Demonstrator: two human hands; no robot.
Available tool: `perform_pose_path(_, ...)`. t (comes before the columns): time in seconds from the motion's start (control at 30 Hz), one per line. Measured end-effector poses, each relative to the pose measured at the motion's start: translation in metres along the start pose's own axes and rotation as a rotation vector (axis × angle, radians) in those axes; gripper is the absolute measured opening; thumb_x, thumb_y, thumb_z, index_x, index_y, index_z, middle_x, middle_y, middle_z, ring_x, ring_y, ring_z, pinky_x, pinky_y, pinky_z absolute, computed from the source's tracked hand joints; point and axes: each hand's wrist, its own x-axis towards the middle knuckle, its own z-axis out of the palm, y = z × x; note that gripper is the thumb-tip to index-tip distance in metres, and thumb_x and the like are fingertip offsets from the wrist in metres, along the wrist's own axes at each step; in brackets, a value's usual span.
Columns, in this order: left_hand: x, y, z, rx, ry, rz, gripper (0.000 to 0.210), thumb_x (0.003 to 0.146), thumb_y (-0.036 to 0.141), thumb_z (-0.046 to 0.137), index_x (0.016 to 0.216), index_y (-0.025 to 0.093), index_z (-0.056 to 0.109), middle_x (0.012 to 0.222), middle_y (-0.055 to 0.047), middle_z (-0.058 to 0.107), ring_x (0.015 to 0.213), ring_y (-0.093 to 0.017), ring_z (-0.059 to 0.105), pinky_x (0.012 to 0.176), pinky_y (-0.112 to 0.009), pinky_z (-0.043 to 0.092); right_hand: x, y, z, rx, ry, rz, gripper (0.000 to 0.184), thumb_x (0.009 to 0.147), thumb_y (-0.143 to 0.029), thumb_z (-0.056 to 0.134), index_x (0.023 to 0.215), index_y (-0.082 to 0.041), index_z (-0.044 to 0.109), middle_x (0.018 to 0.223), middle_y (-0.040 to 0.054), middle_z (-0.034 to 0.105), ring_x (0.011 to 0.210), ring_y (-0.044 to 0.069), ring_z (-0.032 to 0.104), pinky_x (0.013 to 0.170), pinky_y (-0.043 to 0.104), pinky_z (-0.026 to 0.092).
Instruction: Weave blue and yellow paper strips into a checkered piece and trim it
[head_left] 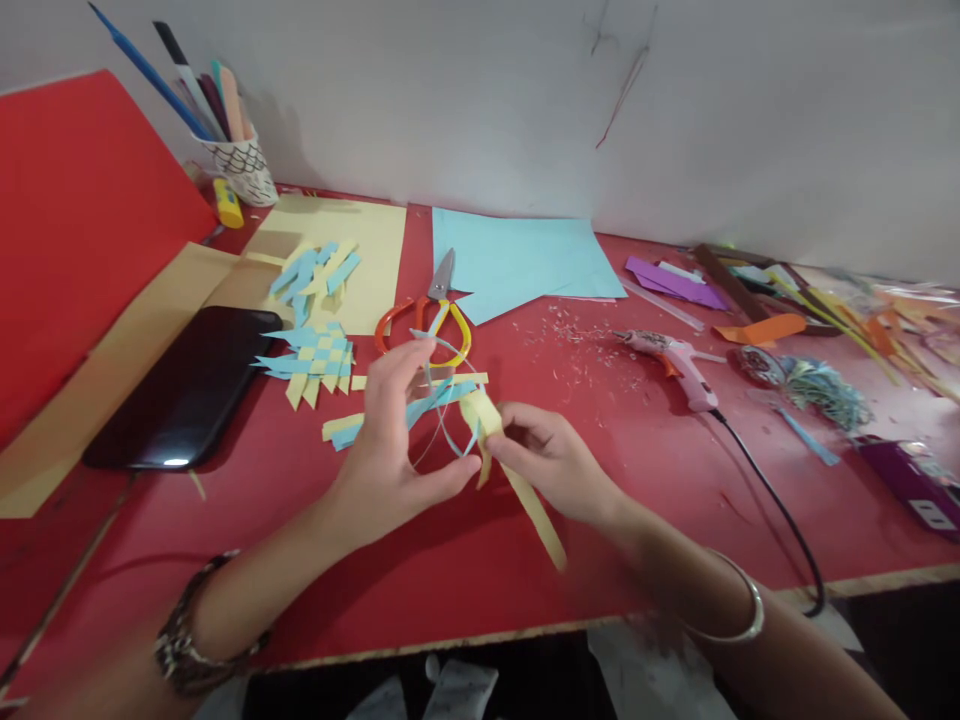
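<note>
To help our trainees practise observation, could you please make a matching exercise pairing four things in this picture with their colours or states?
Column one:
1. phone
2. right hand
3. scissors
4. glue gun

Column two:
A. pinching a pale yellow strip
B. pale pink
C. black
D. partly red, partly yellow

Pairs: 1-C, 2-A, 3-D, 4-B

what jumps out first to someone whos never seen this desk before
Probably the bright red tabletop, filling most of the view. At its centre, the right hand pinches a pale yellow paper strip, while the left hand curves around a thin pale hoop. Then come the scissors just beyond the hands and the pink glue gun off to the right.
</note>
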Motion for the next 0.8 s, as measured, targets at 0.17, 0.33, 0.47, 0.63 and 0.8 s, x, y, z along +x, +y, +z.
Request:
perform_pose_path(0.17,0.005,-0.003,-0.001,-0.007,0.159,-0.142,0.053,0.069,0.032,0.066,0.112,0.024,0.037,0.122,-0.009,0.036,0.099,-0.02,0.055,0.08,-0.038,0.051,0.001,0.001,0.0,-0.024,0.103,-0.059,0.014,0.078,-0.027,0.05,0.067,-0.018,0.048,0.066,-0.0026,0.048,0.061,0.009,0.045,0.059,0.023,0.038)
perform_pose_path(0.33,0.007,0.004,-0.005,0.1,-0.037,-0.204,0.019,0.076,0.032,0.056,0.068,0.02,0.044,0.063,0.005,0.048,0.058,-0.01,0.051,0.053,-0.023,0.045,0.001,0.003,0.001,-0.13,0.117,-0.135,0.016,0.078,-0.025,0.05,0.064,-0.019,0.046,0.065,-0.0029,0.044,0.06,0.009,0.041,0.056,0.023,0.034)
perform_pose_path(0.47,0.004,0.007,-0.004,-0.011,-0.102,-0.196,0.017,0.074,0.031,0.058,0.075,0.021,0.044,0.064,0.005,0.055,0.06,-0.011,0.055,0.055,-0.023,0.046,0.0,0.003,0.002,-0.17,0.116,-0.141,0.014,0.078,-0.023,0.05,0.065,-0.018,0.046,0.065,-0.0027,0.047,0.062,0.009,0.044,0.059,0.023,0.036)
perform_pose_path(0.63,0.003,0.009,-0.005,-0.015,-0.081,-0.131,0.025,0.075,0.031,0.058,0.096,0.022,0.047,0.071,0.003,0.061,0.065,-0.013,0.06,0.058,-0.023,0.047,-0.003,0.002,0.003,-0.152,0.059,-0.115,0.011,0.074,-0.02,0.052,0.066,-0.019,0.044,0.063,-0.0042,0.048,0.059,0.008,0.045,0.057,0.021,0.038)
perform_pose_path(0.8,0.007,0.013,-0.007,0.151,-0.151,-0.073,0.016,0.08,0.031,0.052,0.069,0.02,0.053,0.06,0.004,0.059,0.055,-0.01,0.054,0.048,-0.02,0.041,-0.004,0.003,0.005,-0.033,0.008,-0.072,0.02,0.073,-0.017,0.053,0.062,-0.02,0.036,0.06,-0.0053,0.045,0.059,0.008,0.05,0.056,0.021,0.04)
